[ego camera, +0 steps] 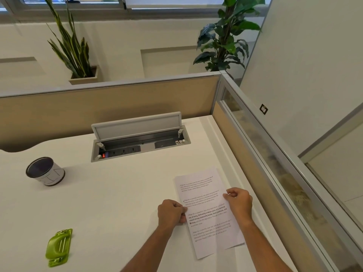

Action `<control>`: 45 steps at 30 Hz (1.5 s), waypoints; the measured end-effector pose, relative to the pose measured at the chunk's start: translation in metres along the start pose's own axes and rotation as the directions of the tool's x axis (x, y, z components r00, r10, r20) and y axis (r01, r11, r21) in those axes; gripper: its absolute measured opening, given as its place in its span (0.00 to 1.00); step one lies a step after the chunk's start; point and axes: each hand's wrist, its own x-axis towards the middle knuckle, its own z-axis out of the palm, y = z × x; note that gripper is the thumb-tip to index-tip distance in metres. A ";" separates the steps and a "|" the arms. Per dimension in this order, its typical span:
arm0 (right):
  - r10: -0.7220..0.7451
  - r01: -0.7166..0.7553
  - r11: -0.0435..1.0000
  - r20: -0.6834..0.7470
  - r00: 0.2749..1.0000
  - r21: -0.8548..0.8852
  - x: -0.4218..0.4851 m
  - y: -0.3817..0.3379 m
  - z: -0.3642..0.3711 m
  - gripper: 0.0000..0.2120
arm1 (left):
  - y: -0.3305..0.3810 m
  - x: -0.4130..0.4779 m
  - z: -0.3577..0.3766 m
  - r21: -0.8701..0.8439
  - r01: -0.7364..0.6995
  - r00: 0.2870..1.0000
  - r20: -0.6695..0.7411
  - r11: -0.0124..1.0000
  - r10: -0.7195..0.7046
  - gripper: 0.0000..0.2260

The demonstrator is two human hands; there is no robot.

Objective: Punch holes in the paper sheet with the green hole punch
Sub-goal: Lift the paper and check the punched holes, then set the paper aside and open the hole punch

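Left portion of bench (117, 193): one empty cylindrical cup (45, 171), dark inside, white printed wrap, standing slightly tilted in view. Nearer the front edge, one green hole punch (59, 247), lying flat, untouched, well apart from both hands. Likely rigid plastic over metal, moderately weighty for its size, not fragile; best taken across the body with lever on top, slot facing the sheet edge.

Centre, far side: one recessed power box (140, 142) with lid propped open, sockets visible, one red light lit.

Right of centre: one printed paper sheet (206, 211), long axis running away from the viewer, angled slightly. Whether flat on bench or lifted a little: cannot tell. Left hand (171, 213) closed in a pinch on the left long edge near mid-length; right hand (240, 204) closed in a pinch on the right long edge, slightly farther up. Sheet judged light, limp, easily creased or torn; slides readily on smooth bench. Hold at edges, support near the margin to be punched, feed squarely into slot.

Beyond partition: two potted plants, left (72, 46) and right (225, 36).

Count: punch 1, sheet 1, cup 1, hands 2.
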 end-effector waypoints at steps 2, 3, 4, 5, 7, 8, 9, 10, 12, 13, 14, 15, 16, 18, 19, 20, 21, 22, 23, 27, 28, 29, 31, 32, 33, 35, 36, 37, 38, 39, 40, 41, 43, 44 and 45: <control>0.006 -0.006 1.000 -0.008 1.000 -0.021 0.000 0.000 0.002 0.05 | 0.000 0.003 0.001 0.000 0.002 1.000 0.001 1.000 -0.002 0.06; 0.008 -0.008 0.999 -0.013 1.000 -0.035 0.000 0.000 0.003 0.06 | -0.001 0.004 0.001 0.003 0.003 1.000 0.001 1.000 -0.003 0.06; 0.010 -0.011 0.999 -0.019 1.000 -0.049 0.000 0.000 0.003 0.06 | 0.000 0.005 0.001 0.008 0.003 1.000 0.002 1.000 -0.003 0.06; 0.011 -0.012 0.998 -0.029 1.000 -0.064 -0.001 -0.001 0.004 0.07 | 0.000 0.006 0.001 0.013 0.003 1.000 0.004 1.000 -0.003 0.06; 0.007 -0.012 0.995 -0.049 0.999 -0.098 -0.004 -0.002 0.005 0.07 | 0.001 0.008 -0.001 0.021 0.004 1.000 0.008 1.000 -0.005 0.07; 0.006 -0.012 0.994 -0.056 0.998 -0.113 -0.006 -0.002 0.006 0.07 | 0.001 0.009 -0.001 0.025 0.007 1.000 0.010 1.000 -0.008 0.07; 0.005 -0.013 0.992 -0.061 0.998 -0.126 -0.007 -0.003 0.007 0.07 | 0.002 0.010 -0.002 0.029 0.012 1.000 0.011 1.000 -0.012 0.07; 0.006 -0.015 0.990 -0.067 0.998 -0.139 -0.008 -0.003 0.007 0.06 | 0.002 0.011 -0.003 0.034 0.015 1.000 0.012 0.999 -0.015 0.07; 0.003 -0.015 0.987 -0.076 0.997 -0.162 -0.009 -0.005 0.008 0.05 | 0.003 0.013 -0.005 0.047 0.017 1.000 0.015 0.999 -0.018 0.07; -0.002 -0.012 0.985 -0.078 0.997 -0.171 -0.009 -0.006 0.008 0.04 | 0.003 0.013 -0.006 0.054 0.016 1.000 0.015 0.998 -0.017 0.07; -0.003 -0.011 0.984 -0.080 0.997 -0.178 -0.009 -0.006 0.009 0.04 | 0.003 0.013 -0.006 0.063 0.014 1.000 0.013 0.998 -0.014 0.07; 0.000 -0.014 0.983 -0.081 0.997 -0.182 -0.009 -0.007 0.009 0.04 | 0.003 0.013 -0.007 0.072 0.011 1.000 0.008 0.997 -0.012 0.08; 0.004 -0.019 0.982 -0.081 0.997 -0.187 -0.009 -0.007 0.009 0.04 | 0.004 0.013 -0.006 0.080 0.011 1.000 0.001 0.997 -0.011 0.08; 0.003 -0.020 0.980 -0.084 0.996 -0.198 -0.009 -0.006 0.010 0.04 | 0.004 0.011 -0.005 0.100 0.006 1.000 -0.012 0.995 -0.005 0.09; 0.000 -0.017 0.979 -0.087 0.996 -0.203 -0.009 -0.006 0.010 0.05 | 0.005 0.010 -0.004 0.111 0.002 1.000 -0.019 0.994 0.000 0.10; -0.005 -0.013 0.978 -0.089 0.996 -0.209 -0.009 -0.005 0.010 0.05 | 0.005 0.009 -0.004 0.121 -0.005 1.000 -0.026 0.993 0.008 0.10; -0.012 -0.007 0.976 -0.090 0.996 -0.216 -0.009 -0.005 0.011 0.05 | 0.006 0.008 -0.003 0.131 -0.014 0.999 -0.032 0.991 0.019 0.11; -0.018 -0.002 0.975 -0.090 0.996 -0.223 -0.009 -0.005 0.011 0.05 | 0.006 0.008 -0.003 0.140 -0.025 0.999 -0.038 0.990 0.030 0.11; -0.022 0.001 0.973 -0.090 0.996 -0.231 -0.009 -0.004 0.011 0.05 | 0.007 0.007 -0.002 0.151 -0.033 0.998 -0.042 0.988 0.040 0.12; -0.045 0.013 0.962 -0.112 0.993 -0.273 -0.011 -0.007 0.012 0.08 | 0.006 0.003 -0.004 0.206 -0.065 0.996 -0.046 0.976 0.076 0.14; -0.072 0.031 0.954 -0.127 0.989 -0.298 -0.013 -0.009 0.012 0.09 | 0.006 0.003 -0.007 0.214 -0.073 0.995 -0.049 0.974 0.086 0.14; -0.113 0.060 0.941 -0.145 0.983 -0.333 -0.016 -0.010 0.013 0.09 | 0.005 0.003 -0.010 0.218 -0.082 0.994 -0.054 0.972 0.096 0.15; -0.219 0.136 0.906 -0.171 0.961 -0.400 -0.025 -0.014 0.016 0.07 | 0.002 0.002 -0.022 0.223 -0.100 0.989 -0.084 0.970 0.122 0.14; -0.268 0.175 0.890 -0.174 0.947 -0.421 -0.033 -0.017 0.019 0.06 | 0.001 0.000 -0.030 0.234 -0.113 0.984 -0.107 0.966 0.141 0.13; -0.309 0.212 0.878 -0.171 0.935 -0.429 -0.042 -0.022 0.023 0.06 | 0.000 -0.002 -0.038 0.253 -0.128 0.978 -0.127 0.959 0.164 0.12; -0.371 0.283 0.868 -0.153 0.916 -0.409 -0.061 -0.032 0.035 0.06 | 0.000 -0.008 -0.059 0.294 -0.147 0.968 -0.152 0.944 0.198 0.11; -0.392 0.316 0.868 -0.138 0.909 -0.383 -0.071 -0.038 0.043 0.07 | 0.000 -0.013 -0.070 0.304 -0.153 0.964 -0.164 0.940 0.210 0.11; -0.407 0.346 0.871 -0.120 0.905 -0.349 -0.081 -0.044 0.052 0.08 | 0.002 -0.017 -0.082 0.308 -0.161 0.959 -0.177 0.938 0.223 0.10; -0.417 0.371 0.876 -0.098 0.904 -0.309 -0.091 -0.051 0.061 0.09 | 0.003 -0.021 -0.094 0.309 -0.173 0.952 -0.190 0.935 0.239 0.10; -0.426 0.393 0.879 -0.075 0.901 -0.271 -0.102 -0.058 0.071 0.09 | 0.003 -0.026 -0.107 0.310 -0.186 0.944 -0.205 0.932 0.257 0.09; -0.437 0.414 0.878 -0.052 0.898 -0.239 -0.111 -0.065 0.081 0.09 | 0.004 -0.030 -0.120 0.314 -0.196 0.936 -0.222 0.929 0.273 0.08; -0.450 0.435 0.875 -0.029 0.892 -0.213 -0.122 -0.072 0.092 0.09 | 0.004 -0.035 -0.134 0.317 -0.199 0.928 -0.244 0.927 0.283 0.07; -0.475 0.470 0.867 0.015 0.880 -0.167 -0.145 -0.085 0.115 0.09 | 0.002 -0.046 -0.165 0.303 -0.198 0.911 -0.294 0.932 0.289 0.06; -0.485 0.485 0.862 0.038 0.874 -0.144 -0.158 -0.091 0.127 0.09 | 0.000 -0.051 -0.181 0.293 -0.200 0.902 -0.318 0.935 0.292 0.06; -0.495 0.499 0.858 0.063 0.867 -0.123 -0.171 -0.098 0.139 0.09 | -0.003 -0.056 -0.197 0.286 -0.202 0.893 -0.339 0.937 0.296 0.06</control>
